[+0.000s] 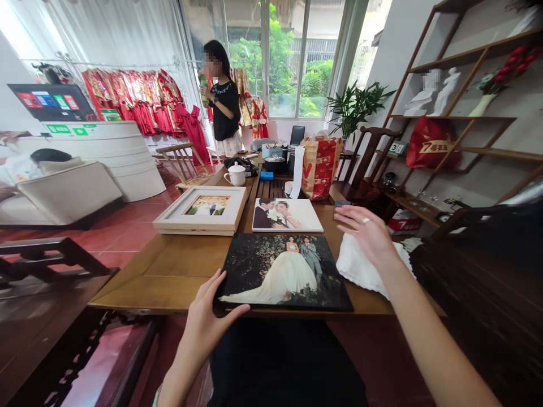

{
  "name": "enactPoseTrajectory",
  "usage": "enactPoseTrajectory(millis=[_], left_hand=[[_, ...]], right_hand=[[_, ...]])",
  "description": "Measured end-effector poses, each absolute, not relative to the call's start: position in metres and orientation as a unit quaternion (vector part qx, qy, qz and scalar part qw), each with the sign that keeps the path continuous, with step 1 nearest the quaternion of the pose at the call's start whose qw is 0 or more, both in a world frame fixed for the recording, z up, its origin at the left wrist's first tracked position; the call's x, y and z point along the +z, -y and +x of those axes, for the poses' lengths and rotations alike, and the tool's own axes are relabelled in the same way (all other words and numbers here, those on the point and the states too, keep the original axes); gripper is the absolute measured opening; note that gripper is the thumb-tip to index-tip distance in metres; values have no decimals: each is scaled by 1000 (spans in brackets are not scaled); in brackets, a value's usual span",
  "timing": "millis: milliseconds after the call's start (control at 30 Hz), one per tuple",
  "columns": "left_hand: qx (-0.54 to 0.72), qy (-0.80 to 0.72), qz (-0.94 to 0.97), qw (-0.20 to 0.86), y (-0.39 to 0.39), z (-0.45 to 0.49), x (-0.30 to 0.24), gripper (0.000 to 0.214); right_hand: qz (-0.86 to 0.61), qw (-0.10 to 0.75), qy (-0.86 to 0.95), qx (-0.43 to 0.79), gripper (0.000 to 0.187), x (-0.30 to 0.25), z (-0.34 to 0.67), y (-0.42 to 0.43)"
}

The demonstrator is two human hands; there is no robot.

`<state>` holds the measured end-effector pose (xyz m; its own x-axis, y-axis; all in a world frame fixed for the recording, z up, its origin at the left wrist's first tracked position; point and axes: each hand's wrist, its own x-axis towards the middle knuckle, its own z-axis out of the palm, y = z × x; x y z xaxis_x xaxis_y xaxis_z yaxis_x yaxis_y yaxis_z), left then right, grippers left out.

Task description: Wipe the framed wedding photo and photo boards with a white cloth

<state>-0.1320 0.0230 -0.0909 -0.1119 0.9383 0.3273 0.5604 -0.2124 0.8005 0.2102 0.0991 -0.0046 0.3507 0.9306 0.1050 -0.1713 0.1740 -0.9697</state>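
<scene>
A dark photo panel (254,265) lies flat at the table's near edge, showing a couple with a long, spreading white wedding dress. My left hand (210,308) rests against its near left corner, thumb and fingers spread apart along the edges. Over the right side hovers my right hand (369,234), fingers stretched out, above a crumpled white cloth (356,265). Whether the palm touches the cloth I cannot tell. Just behind the dark panel lies a lighter wedding photo panel (311,215). To its left is a pale wooden picture frame (199,226) holding a small photo.
Farther back on the wooden table (169,277) stand a lidded white cup (236,174), a small blue box (267,176) and a red-and-tan paper bag (320,169). A person (223,107) stands beyond the table. Wooden shelves (462,118) line the right side.
</scene>
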Motion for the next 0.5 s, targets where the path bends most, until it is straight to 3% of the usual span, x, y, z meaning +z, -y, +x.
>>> enactPoseTrajectory(millis=[100,233,367,500], left_hand=[[462,-595,620,219,-24,-129,-89,72],[463,-590,630,202,-27,-128,-95,71],[433,-577,679,137,-29,-132,-105,75],[426,-564,701,94,-28,-137,-109,74]], right_hand=[[-616,604,471,182,19,-18,249,-77],[-775,400,489,9,51,-48,290,-51],[-884,234,403,32,83,-68,302,-31],[-910,212,345,89,105,-72,300,-23]])
